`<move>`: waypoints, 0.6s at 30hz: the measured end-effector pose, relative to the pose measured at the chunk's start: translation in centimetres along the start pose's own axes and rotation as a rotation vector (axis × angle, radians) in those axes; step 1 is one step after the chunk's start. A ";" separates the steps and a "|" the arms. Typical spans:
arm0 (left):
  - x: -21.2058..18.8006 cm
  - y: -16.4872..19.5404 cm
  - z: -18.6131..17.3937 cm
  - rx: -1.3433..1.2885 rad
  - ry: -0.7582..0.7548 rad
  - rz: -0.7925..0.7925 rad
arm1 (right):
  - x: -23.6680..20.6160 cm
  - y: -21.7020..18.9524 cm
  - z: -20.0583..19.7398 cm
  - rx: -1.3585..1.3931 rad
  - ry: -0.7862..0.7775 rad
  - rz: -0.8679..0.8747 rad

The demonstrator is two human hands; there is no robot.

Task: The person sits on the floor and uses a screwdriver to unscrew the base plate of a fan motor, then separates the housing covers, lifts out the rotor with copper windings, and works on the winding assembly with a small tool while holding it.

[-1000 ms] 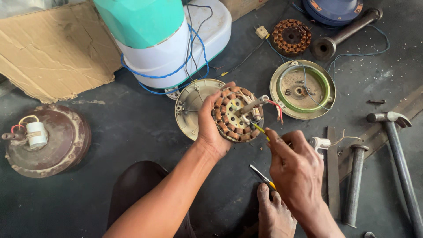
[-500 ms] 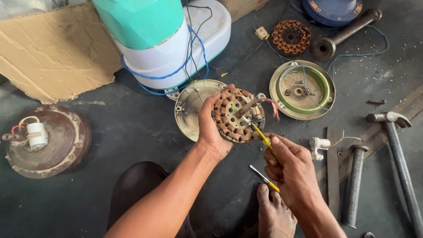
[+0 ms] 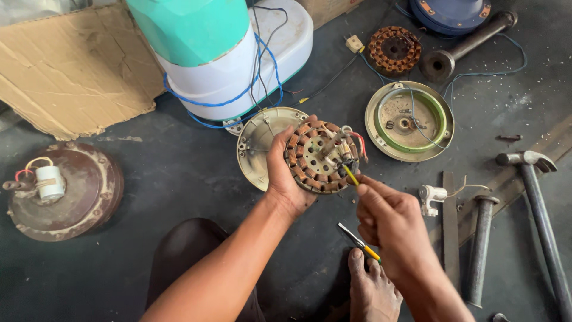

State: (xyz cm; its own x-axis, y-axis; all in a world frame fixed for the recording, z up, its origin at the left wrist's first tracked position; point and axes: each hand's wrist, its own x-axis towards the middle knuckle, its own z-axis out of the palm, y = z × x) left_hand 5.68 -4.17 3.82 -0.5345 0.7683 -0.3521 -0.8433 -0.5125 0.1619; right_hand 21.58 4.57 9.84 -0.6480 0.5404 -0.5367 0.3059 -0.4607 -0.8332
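My left hand (image 3: 285, 179) grips a round fan stator (image 3: 319, 158) with copper-brown windings, a central shaft and red and white wires on its right side. It is held tilted above a pale round fan cover (image 3: 256, 143) on the floor. My right hand (image 3: 387, 217) pinches a thin yellow-handled tool (image 3: 350, 175) whose tip touches the stator's lower right edge. A second yellow-handled screwdriver (image 3: 357, 241) lies on the floor under my right hand, by my bare foot (image 3: 372, 289).
A teal and white appliance (image 3: 220, 53) wrapped in blue wire stands behind. Brown fan housing (image 3: 65, 194) at left, cardboard (image 3: 71, 65) behind it. Another cover with green ring (image 3: 410, 121), second stator (image 3: 393, 49), metal pipe (image 3: 465, 45), hammer (image 3: 539, 203) and rods (image 3: 479, 250) at right.
My right hand has shifted slightly up and left, bringing the yellow tool's tip onto the stator's lower right edge. My left hand holds the stator nearly still.
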 end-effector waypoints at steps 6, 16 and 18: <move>-0.5 -0.3 0.3 0.038 -0.119 0.005 | -1.7 1.9 1.5 -0.764 0.123 -0.502; -0.8 -0.6 0.6 0.096 -0.156 0.147 | -2.8 0.6 4.1 -1.058 0.206 -0.713; -1.0 -0.5 0.6 0.066 -0.160 0.155 | -2.8 0.6 4.1 -1.051 0.171 -0.814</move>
State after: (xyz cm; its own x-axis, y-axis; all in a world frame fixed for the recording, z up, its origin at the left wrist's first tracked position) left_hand 6.59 -4.41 4.63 -0.6554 0.7362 -0.1688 -0.7496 -0.6066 0.2648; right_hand 20.73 -0.08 11.43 -0.8294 0.5167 0.2124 0.3149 0.7463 -0.5864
